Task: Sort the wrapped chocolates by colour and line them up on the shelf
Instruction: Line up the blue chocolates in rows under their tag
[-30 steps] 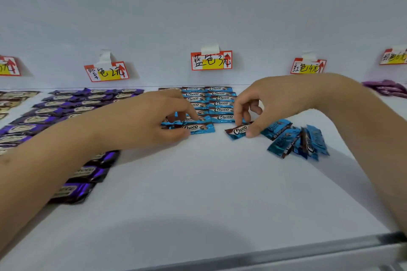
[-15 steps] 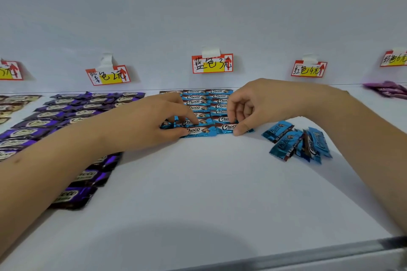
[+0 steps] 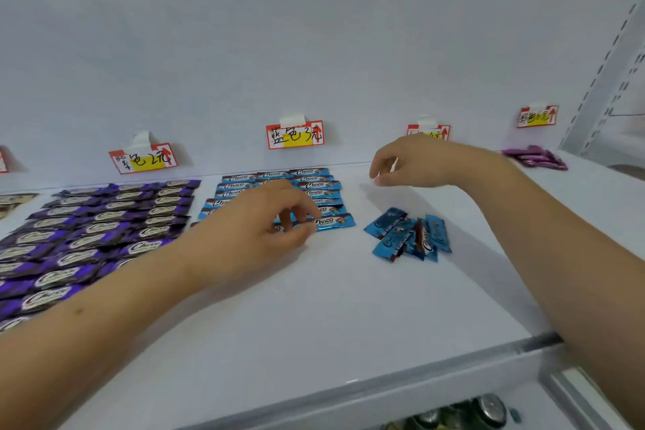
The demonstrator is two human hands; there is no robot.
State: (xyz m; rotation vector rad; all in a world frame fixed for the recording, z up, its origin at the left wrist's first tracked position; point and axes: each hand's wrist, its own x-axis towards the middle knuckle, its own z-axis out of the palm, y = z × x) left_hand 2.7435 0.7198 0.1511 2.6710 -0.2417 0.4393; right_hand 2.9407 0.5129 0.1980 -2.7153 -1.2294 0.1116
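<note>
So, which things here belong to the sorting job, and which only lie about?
Job:
- loose heap of blue wrapped chocolates
- lined-up blue wrapped chocolates
- purple wrapped chocolate rows
- handwritten colour labels
- white shelf

Lying about:
- dark cans below the shelf

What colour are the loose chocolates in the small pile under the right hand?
Blue wrappers, seen best in the head view.

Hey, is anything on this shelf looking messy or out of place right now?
Yes. A small heap of blue chocolates lies jumbled to the right of the neat blue rows, overlapping at odd angles, not lined up. A loose bunch of purple-pink wrappers also sits unsorted at the far right. The purple rows look tidy.
</note>
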